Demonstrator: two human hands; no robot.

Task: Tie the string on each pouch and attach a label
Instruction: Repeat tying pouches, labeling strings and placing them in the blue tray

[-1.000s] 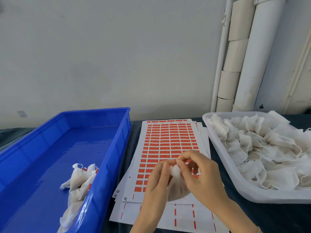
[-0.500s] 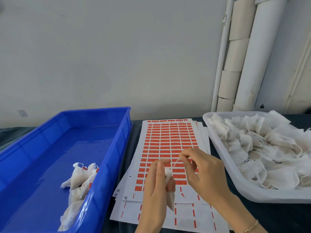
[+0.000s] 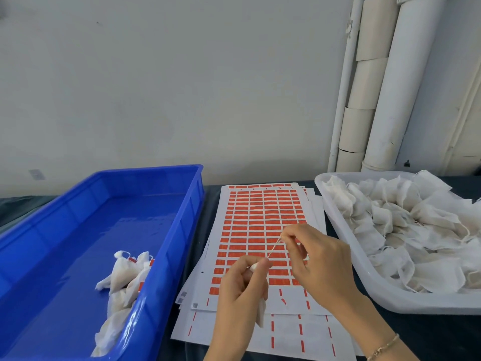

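- Above the label sheet, our left hand is gripping the pouch by its neck.
- Our right hand is pinching the string, now pulling it taut: knot likely tightening.

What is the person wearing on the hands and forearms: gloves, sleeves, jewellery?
No gloves and no sleeves in view: the left hand and the right hand are bare, as are both forearms. A thin gold-coloured chain bracelet circles the right wrist; the left wrist shows nothing worn.
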